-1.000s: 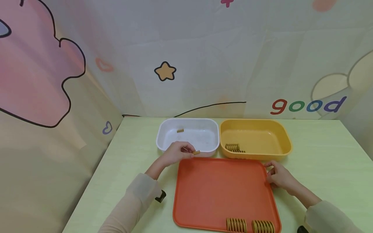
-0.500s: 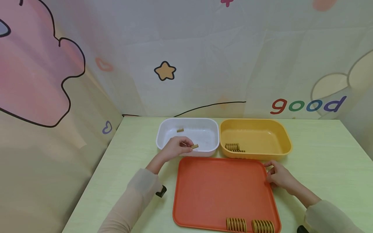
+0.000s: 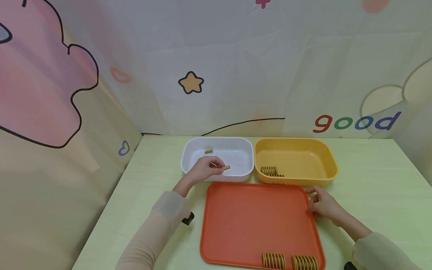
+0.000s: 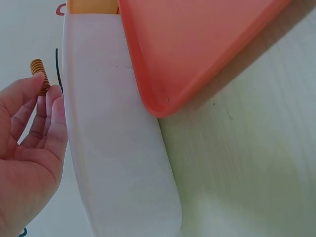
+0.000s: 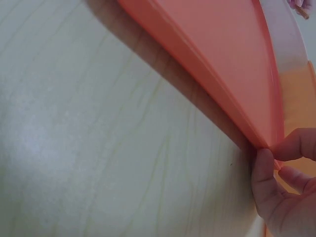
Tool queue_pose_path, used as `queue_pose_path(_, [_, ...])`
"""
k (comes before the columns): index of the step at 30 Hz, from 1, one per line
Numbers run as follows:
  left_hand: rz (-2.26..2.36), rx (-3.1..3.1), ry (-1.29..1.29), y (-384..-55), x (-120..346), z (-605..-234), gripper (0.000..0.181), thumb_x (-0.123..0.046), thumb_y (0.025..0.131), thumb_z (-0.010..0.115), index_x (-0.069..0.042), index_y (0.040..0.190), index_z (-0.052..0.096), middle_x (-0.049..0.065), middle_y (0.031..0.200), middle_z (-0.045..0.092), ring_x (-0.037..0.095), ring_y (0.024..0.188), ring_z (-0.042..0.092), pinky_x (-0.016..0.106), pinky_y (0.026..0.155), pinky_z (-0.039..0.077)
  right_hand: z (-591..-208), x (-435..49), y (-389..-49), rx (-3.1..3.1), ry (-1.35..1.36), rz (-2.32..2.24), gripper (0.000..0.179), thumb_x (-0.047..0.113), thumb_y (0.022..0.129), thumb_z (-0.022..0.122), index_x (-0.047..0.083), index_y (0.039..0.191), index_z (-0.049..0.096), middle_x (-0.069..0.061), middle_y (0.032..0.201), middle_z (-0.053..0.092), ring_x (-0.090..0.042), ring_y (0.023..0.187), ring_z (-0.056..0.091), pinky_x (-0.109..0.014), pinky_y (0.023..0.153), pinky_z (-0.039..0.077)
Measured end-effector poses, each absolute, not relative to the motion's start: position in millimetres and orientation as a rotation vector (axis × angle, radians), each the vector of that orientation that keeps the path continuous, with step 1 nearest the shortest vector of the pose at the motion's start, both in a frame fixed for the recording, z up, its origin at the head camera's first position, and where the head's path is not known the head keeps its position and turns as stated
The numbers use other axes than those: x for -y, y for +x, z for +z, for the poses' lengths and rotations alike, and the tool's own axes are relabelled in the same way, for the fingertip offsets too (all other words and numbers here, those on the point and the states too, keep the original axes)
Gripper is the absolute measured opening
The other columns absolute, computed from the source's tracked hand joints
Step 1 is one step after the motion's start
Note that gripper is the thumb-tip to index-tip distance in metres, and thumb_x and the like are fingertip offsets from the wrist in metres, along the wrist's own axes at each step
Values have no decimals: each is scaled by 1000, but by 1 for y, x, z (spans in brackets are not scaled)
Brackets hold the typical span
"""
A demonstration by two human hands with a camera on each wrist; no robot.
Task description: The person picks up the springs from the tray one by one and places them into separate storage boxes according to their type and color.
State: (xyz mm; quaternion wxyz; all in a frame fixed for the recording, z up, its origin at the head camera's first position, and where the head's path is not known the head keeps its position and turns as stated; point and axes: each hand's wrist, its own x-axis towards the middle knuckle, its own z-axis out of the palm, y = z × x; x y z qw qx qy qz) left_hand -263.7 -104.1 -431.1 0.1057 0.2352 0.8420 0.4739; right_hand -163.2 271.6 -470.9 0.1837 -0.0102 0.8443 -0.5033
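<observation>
Over the near side of the white bin, my left hand pinches a small brass-coloured coil spring between thumb and fingertips. The left wrist view shows that spring sticking up from the finger ends, beyond the bin's wall. A similar spring lies inside the white bin toward its back. My right hand grips the far right corner of the orange tray. In the right wrist view, thumb and finger of that hand close on the tray's corner.
A yellow bin stands beside the white one, with medium springs in its near left corner. Two larger springs lie along the tray's near edge. A printed cloth hangs behind the pale table.
My left hand has moved forward with the spring, from the tray's far edge to above the white bin, then slowed. My right hand keeps its place on the tray's corner.
</observation>
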Motion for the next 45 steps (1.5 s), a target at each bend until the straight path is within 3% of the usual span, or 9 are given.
queue_pose_path(6, [1385, -2494, 696, -271, 102, -435, 8, -12, 78, 65, -8, 85, 64, 1, 80, 62, 10, 73, 60, 21, 73, 49, -471, -272, -163, -2390, -40, -1419, 48, -8, 71, 50, -12, 115, 31, -7, 71, 46, -14, 53, 47, -28, 48, 45])
queue_pose_path(12, [1295, -2532, 578, -275, 96, -435, 12, -6, 77, 64, -3, 88, 64, 9, 84, 62, 14, 76, 60, 23, 74, 49, -471, -272, -164, -2392, -28, -1420, 49, -7, 70, 51, -11, 115, 32, -7, 71, 46, -14, 54, 47, -29, 48, 46])
queue_pose_path(25, [1148, -2631, 585, -287, 89, -436, 12, -5, 75, 65, -2, 87, 64, 7, 80, 63, 10, 73, 57, 17, 69, 46, -473, -273, -164, -2405, -48, -1411, 48, -8, 71, 51, -12, 115, 32, -7, 71, 45, -14, 53, 46, -28, 47, 44])
queue_pose_path(30, [1128, -2627, 573, -292, 88, -434, 12, -2, 75, 65, 0, 87, 64, 11, 83, 64, 17, 77, 61, 22, 73, 48, -472, -272, -163, -2396, -46, -1422, 49, -8, 70, 52, -12, 115, 32, -6, 70, 45, -14, 52, 46, -28, 47, 44])
queue_pose_path(33, [1124, -2621, 625, -296, 90, -438, 12, -7, 76, 66, -4, 87, 65, 7, 83, 65, 16, 80, 61, 26, 75, 48, -472, -272, -163, -2393, -47, -1424, 49, -7, 70, 52, -12, 114, 32, -6, 70, 45, -14, 53, 47, -28, 47, 45])
queue_pose_path(37, [1133, -2599, 717, -315, 96, -460, 12, -18, 74, 70, -13, 84, 66, -2, 79, 65, 9, 77, 60, 22, 72, 47, -471, -272, -164, -2396, -33, -1419, 49, -7, 69, 52, -11, 114, 32, -6, 71, 45, -14, 54, 47, -28, 48, 45])
queue_pose_path(41, [1081, -2592, 568, -312, 93, -451, 15, -9, 73, 69, -5, 87, 66, 7, 85, 65, 17, 83, 60, 27, 76, 48, -471, -272, -163, -2403, -29, -1413, 49, -7, 69, 52, -11, 114, 32, -7, 71, 45, -14, 54, 46, -28, 48, 45])
queue_pose_path(45, [1051, -2643, 569, -301, 92, -443, 14, -5, 74, 68, -2, 87, 65, 9, 85, 65, 16, 82, 58, 22, 74, 46, -472, -272, -163, -2409, -38, -1410, 48, -7, 70, 52, -11, 114, 32, -7, 72, 45, -14, 53, 46, -28, 48, 45])
